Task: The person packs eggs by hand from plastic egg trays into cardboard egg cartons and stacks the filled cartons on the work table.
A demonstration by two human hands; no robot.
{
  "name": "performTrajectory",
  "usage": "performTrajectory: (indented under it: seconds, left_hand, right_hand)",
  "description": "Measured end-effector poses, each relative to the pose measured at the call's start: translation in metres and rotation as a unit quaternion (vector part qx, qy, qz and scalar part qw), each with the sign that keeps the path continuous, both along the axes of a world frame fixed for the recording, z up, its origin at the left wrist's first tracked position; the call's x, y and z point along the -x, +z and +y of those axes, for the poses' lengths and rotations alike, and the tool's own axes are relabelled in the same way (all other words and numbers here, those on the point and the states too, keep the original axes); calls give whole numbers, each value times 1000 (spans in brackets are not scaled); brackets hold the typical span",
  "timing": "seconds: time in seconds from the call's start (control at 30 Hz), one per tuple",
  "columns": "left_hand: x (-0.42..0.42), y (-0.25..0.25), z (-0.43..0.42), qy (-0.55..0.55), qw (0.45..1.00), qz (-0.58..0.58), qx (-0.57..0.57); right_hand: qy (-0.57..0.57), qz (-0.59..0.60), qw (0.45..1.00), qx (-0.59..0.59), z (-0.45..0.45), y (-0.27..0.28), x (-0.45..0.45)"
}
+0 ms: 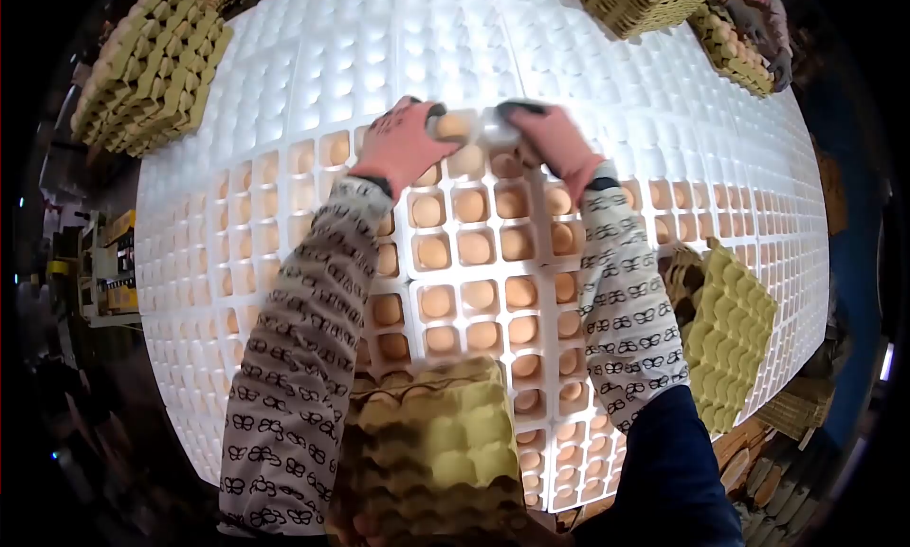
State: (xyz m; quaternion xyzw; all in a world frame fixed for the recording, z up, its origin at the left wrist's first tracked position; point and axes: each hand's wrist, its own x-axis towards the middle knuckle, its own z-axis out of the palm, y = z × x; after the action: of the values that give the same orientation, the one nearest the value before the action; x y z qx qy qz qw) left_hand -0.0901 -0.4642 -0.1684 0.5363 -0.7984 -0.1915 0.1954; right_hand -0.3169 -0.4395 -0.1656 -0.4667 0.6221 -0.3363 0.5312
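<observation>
Brown eggs (471, 205) sit in the square pockets of white trays (409, 272) on a brightly lit surface. My left hand (408, 141), in a pink glove with dark fingertips, has its fingers around an egg (452, 126) above the trays' far filled row. Just to the right, my right hand (552, 137), gloved the same way, reaches over the pockets; its fingertips are blurred, and whether they hold anything is unclear. Nearest my body stands a stack of yellowish pulp egg trays (464, 424), with a few eggs showing at its top edge.
More pulp trays are stacked at the far left (152, 68), and a pulp tray stack (730, 334) leans at the right. At the top right, a co-worker's arm (773, 26) is beside pulp trays with eggs (735, 54). Metal equipment (114, 267) stands left.
</observation>
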Motion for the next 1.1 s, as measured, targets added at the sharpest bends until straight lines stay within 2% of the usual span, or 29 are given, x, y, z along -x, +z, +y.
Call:
performTrajectory:
  seconds: [0.03, 0.1, 0.13, 0.17, 0.2, 0.23, 0.3, 0.37, 0.4, 0.43, 0.5, 0.57, 0.6, 0.63, 0.7, 0.8, 0.83, 0.87, 0.9, 0.93, 0.97, 1.03, 1.07, 1.1]
  left_hand:
    - [8, 0, -5, -8, 999, -40, 34]
    - [22, -2, -24, 37, 997, 73, -7]
    - [24, -14, -33, 58, 987, 144, 36]
    - [25, -27, -38, 31, 974, 213, 78]
    - [23, -39, -43, -4, 976, 203, 81]
    - [21, -40, -41, -37, 977, 193, 84]
    - [10, -35, -31, -26, 976, 210, 52]
    - [-14, -13, -14, -43, 972, 214, 92]
    - [-33, -8, -9, -49, 961, 265, 60]
    - [-53, 5, 3, -25, 964, 263, 14]
    - [-93, 32, 41, -44, 967, 243, 60]
    - [-128, 67, 98, -43, 960, 276, 25]
    - [-145, 85, 132, -20, 957, 290, -17]
    - [-155, 109, 170, -15, 965, 260, -45]
    - [-195, 128, 237, -71, 991, 110, -31]
    - [-205, 154, 345, -152, 984, 21, -94]
    - [-204, 155, 373, -177, 977, -14, -120]
    - [-200, 151, 394, -211, 970, -71, -96]
    - [-197, 143, 412, -244, 959, -128, -71]
    - [-199, 126, 427, -248, 955, -155, -43]
    - [-195, 131, 430, -239, 954, -168, -68]
    - [-189, 143, 432, -222, 948, -193, -125]
    - [-192, 137, 439, -245, 949, -182, -76]
    - [-197, 136, 446, -235, 955, -163, -77]
  right_hand:
    - [-90, -135, 983, 85, -9, -18, 9]
    - [-99, -160, 969, 162, -9, -27, 13]
    - [-117, -116, 973, 159, -11, -30, 8]
    - [-133, -72, 976, 154, -11, -29, -5]
    - [-112, 99, 956, 253, -3, -30, -22]
    - [-50, 274, 876, 393, -2, -46, -26]
    - [61, 450, 797, 398, 1, -67, -22]
    - [-40, 234, 893, 382, 19, -70, -21]
    - [-66, 161, 906, 386, 36, -50, -21]
    - [-91, 89, 915, 384, 59, -22, -22]
    - [-147, -9, 941, 304, 118, 16, -21]
    - [-123, -11, 940, 319, 178, 30, -9]
    - [-146, -18, 950, 275, 210, 45, -8]
    - [-166, -26, 961, 219, 247, 62, -7]
    - [-167, -53, 968, 179, 308, 84, -4]
    - [-68, -27, 996, 45, 391, 113, -11]
    - [-2, 15, 998, 59, 413, 112, -19]
    - [106, 57, 986, 119, 426, 127, -37]
    - [194, 48, 965, 167, 437, 135, -59]
    - [277, 59, 947, 152, 447, 129, -79]
    - [344, 222, 893, 190, 454, 144, -105]
    - [428, 385, 776, 258, 468, 120, -144]
    - [447, 381, 762, 273, 470, 118, -148]
    - [468, 377, 746, 288, 469, 118, -153]
